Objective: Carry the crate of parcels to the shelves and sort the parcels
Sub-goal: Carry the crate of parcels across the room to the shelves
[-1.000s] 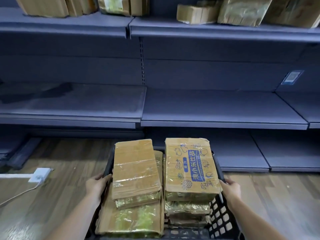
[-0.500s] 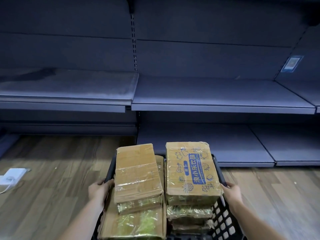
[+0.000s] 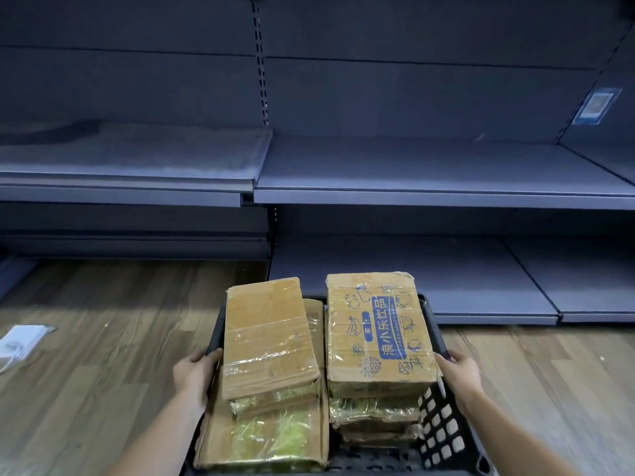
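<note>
Both hands point(image 3: 194, 371) point(image 3: 458, 371) grip opposite sides of the parcel-filled crate point(image 3: 443, 427).

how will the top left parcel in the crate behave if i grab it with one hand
The plain taped parcel sits skewed on the stack below, so it would probably slide off rather than lift cleanly. Its glossy tape wrap looks slippery. The flat cardboard looks stiff, though its weight cannot be judged.

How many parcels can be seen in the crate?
5 at least: a plain parcel atop the left stack, a large one under it, one wedged in the middle, a printed parcel atop the right stack, a wrapped one beneath. More may be hidden in the crate.
</note>
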`<action>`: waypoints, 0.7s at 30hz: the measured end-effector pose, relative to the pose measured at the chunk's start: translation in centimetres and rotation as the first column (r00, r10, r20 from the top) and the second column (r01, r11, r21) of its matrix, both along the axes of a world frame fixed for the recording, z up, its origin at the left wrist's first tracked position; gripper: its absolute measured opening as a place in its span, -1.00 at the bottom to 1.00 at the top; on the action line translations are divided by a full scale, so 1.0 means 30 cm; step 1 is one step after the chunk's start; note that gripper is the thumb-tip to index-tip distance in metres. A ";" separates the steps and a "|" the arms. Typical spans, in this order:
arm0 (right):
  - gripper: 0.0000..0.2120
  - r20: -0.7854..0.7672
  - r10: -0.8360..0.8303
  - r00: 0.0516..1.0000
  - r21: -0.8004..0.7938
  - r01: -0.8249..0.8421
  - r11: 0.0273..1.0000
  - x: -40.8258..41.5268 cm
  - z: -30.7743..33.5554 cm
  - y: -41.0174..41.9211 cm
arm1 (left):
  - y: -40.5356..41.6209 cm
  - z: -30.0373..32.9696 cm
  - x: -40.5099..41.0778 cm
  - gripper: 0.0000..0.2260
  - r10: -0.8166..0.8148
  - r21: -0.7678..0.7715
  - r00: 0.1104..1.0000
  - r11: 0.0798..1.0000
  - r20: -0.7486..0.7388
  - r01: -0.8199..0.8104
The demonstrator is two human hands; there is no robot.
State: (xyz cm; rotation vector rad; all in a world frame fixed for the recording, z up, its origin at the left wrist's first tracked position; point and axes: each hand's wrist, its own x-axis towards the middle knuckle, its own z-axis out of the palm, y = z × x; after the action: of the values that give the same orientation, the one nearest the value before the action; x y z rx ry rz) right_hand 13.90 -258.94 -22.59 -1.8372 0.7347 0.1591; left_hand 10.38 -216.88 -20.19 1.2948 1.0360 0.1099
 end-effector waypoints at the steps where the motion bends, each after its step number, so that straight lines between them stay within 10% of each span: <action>1: -0.72 0.005 -0.004 1.000 -0.002 0.004 1.000 0.003 -0.007 -0.004 | -0.004 -0.005 0.001 -0.52 -0.001 0.008 1.000 1.000 -0.003 0.001; 9: -0.31 0.003 -0.056 0.998 -0.049 0.056 0.997 0.039 -0.127 -0.053 | -0.026 0.008 0.015 -0.53 -0.025 0.042 0.999 0.999 -0.044 0.026; 21: -0.57 -0.193 0.112 0.975 -0.469 -0.192 0.862 -0.029 0.067 0.067 | 0.017 -0.079 0.038 -0.44 -0.115 0.162 0.974 0.976 -0.194 0.147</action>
State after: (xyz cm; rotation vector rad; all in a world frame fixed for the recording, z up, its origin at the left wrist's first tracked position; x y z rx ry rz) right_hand 13.03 -256.93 -20.57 -2.3902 0.7889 0.2444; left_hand 11.53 -216.38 -22.55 1.5535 1.1117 -0.0203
